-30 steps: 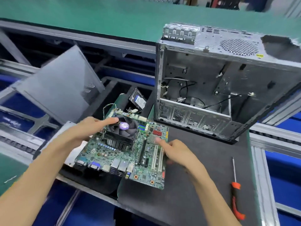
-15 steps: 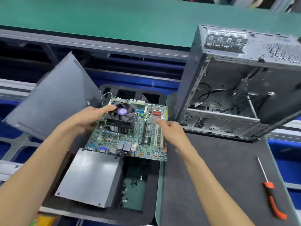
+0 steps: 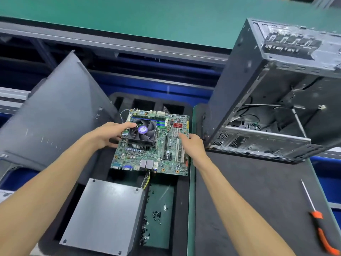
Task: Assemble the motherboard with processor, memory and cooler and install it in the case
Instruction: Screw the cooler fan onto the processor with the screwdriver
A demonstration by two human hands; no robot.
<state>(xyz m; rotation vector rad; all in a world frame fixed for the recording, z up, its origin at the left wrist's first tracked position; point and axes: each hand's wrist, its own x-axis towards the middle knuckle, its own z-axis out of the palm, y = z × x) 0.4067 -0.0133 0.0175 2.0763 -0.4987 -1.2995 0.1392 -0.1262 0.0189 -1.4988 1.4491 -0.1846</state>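
Observation:
I hold the green motherboard [image 3: 147, 156] level above the black foam tray [image 3: 92, 170]. A black fan cooler [image 3: 143, 133] with a purple label is mounted on it, and memory sticks [image 3: 147, 120] sit along its far edge. My left hand [image 3: 108, 134] grips the board's left edge, thumb on the cooler. My right hand [image 3: 191, 145] grips the right edge. The open grey case [image 3: 273, 111] stands tilted on the black mat [image 3: 249, 200] to the right, with loose cables inside.
A grey power supply box [image 3: 103, 217] lies in the tray's near left part. Several small screws [image 3: 156, 215] lie in the green compartment beside it. The case's side panel [image 3: 55, 122] leans at the left. An orange-handled screwdriver [image 3: 317, 220] rests at the right.
The motherboard, held in both hands, has shifted left and away from the case, over the foam tray. My view has swung left, bringing the power supply and screws into sight.

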